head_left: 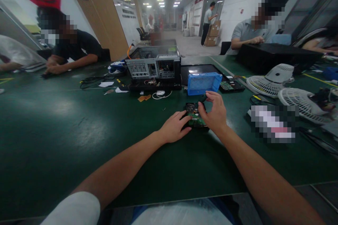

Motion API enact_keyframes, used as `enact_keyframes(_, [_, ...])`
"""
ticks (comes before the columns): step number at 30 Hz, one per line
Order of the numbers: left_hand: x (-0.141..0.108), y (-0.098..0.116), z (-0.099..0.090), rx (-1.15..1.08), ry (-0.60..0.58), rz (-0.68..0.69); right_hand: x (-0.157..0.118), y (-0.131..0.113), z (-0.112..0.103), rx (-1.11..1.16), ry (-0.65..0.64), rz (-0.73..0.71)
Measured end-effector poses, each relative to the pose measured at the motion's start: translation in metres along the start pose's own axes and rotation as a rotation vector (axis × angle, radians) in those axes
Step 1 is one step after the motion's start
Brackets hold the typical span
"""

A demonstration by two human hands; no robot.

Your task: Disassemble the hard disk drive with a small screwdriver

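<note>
A hard drive (195, 120) lies on the green table in front of me, its green circuit board facing up. My left hand (175, 126) holds it down from the left, with the fingers spread over its side and the thumb by the near corner. My right hand (216, 111) is raised over the drive's right side, thumb and fingers pinching a small dark tool (202, 98). The tool's lower end is hidden, so I cannot tell whether it touches the drive. Just behind stands a blue plastic bin (204, 83), tipped on its side.
An opened computer case (153, 65) stands behind, left of the bin. A flat black panel (203, 70) and another circuit board (229, 85) lie beyond. White fan parts (266, 82) are at the right. Cables and paper scraps (121, 90) lie at the left. Other people sit across the table.
</note>
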State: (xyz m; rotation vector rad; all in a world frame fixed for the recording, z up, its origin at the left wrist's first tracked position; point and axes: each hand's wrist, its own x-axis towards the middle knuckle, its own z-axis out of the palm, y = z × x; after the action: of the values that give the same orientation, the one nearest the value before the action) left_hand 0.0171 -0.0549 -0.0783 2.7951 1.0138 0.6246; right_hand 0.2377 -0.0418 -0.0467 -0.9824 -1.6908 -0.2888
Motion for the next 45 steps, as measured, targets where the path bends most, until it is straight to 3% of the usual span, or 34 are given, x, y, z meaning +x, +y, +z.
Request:
enact_keyframes(5, [0.001, 0.008, -0.004, 0.051, 0.064, 0.102, 0.000, 0.005, -0.003, -0.008, -0.015, 0.039])
enact_keyframes(11, [0.003, 0.019, -0.006, 0.028, 0.036, 0.213, 0.002, 0.005, -0.009, -0.080, -0.009, 0.026])
enact_keyframes(26, [0.003, 0.021, -0.006, 0.039, -0.019, 0.203, 0.004, 0.006, -0.009, 0.022, -0.011, 0.000])
enact_keyframes(36, [0.002, 0.021, -0.010, 0.093, 0.053, 0.156, 0.006, 0.006, -0.013, -0.030, -0.038, 0.028])
enact_keyframes(45, [0.001, 0.016, -0.006, 0.065, 0.050, 0.171, 0.001, 0.004, -0.008, 0.029, -0.053, 0.075])
